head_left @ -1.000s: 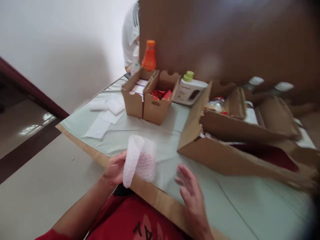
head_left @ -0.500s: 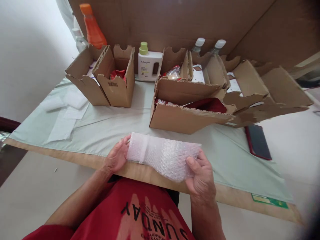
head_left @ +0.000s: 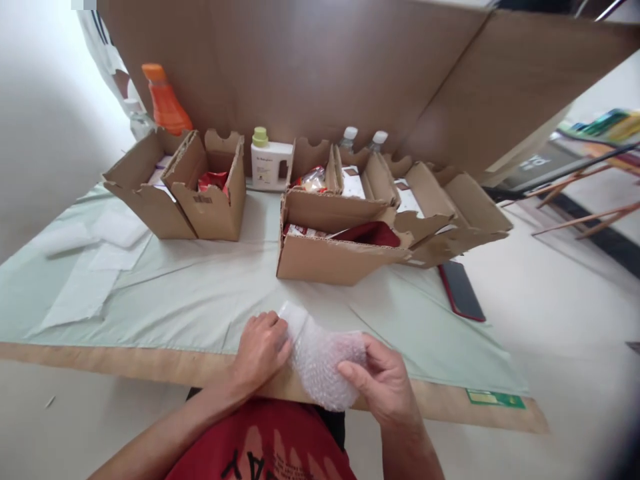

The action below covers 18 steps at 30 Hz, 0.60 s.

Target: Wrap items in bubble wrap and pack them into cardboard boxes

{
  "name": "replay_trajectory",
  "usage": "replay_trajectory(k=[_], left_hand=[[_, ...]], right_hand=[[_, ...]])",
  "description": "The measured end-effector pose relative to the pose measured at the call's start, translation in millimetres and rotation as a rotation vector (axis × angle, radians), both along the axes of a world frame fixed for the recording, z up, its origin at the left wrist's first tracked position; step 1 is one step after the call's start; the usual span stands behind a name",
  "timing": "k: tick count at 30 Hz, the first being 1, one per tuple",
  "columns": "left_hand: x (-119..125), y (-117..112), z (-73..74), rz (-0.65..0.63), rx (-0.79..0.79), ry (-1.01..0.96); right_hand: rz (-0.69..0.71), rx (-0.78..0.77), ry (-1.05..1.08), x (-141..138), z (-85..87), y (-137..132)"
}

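A bubble wrap pouch [head_left: 325, 357] hangs over the table's front edge, bent and bulging in its middle. At its left end my left hand [head_left: 263, 350] has its knuckles up and its fingers curled round the edge. My right hand [head_left: 383, 377] pinches the other end, thumb on top and fingers behind. Whatever lies inside the wrap cannot be made out. Just beyond my hands stands a long cardboard box [head_left: 340, 260] with a dark red item in it.
Two open cardboard boxes [head_left: 213, 220] stand left, several more at right. Behind are a white jug [head_left: 267, 163], an orange bottle [head_left: 169, 103] and clear bottles. Flat bubble wrap sheets [head_left: 90, 273] lie on the left, a dark phone-like slab [head_left: 463, 291] on the right.
My left hand has turned over and closed on the pouch's left end. The pouch has gone from stretched flat to bent, my hands closer together. The view has swung right.
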<state>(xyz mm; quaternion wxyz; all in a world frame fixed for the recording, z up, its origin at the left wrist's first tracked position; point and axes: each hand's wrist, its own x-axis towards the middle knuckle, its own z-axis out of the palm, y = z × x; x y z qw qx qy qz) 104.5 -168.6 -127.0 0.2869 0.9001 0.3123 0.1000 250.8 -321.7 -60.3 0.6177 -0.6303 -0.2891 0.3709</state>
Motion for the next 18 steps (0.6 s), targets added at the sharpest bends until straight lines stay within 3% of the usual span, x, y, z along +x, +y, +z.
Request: replay_trajectory(k=[2,4,7,9,11,15,18], left_hand=[[-8,13,-1.6,0.050,-0.158,-0.102],[-27,37,4.5,0.133,-0.341,-0.183],[-62,81,19.5,0.341,-0.447,-0.217],[-76,103,24.4,0.423,-0.294,-0.131],[-80,115,21.5,0.416,-0.066,-0.006],[-83,112,5.9,0.415,0.107,0.108],[-88,101,4.4,0.463,0.261,0.072]], right_hand=[[-0.058,-0.011,-0.040,10,-7.1,-13],[-0.203,-0.011,-0.064,29,-15.4,-24],[-0.437,-0.065,-0.157,61,-29.2,-25],[-0.441,-0.171,-0.347,77,-41.5,-13],[-0.363,-0.286,-0.549,88,-56.6,1],[-0.393,-0.406,-0.781,99,-83.4,6],[-0.462,-0.428,-1.034,100,-87.2,-8]])
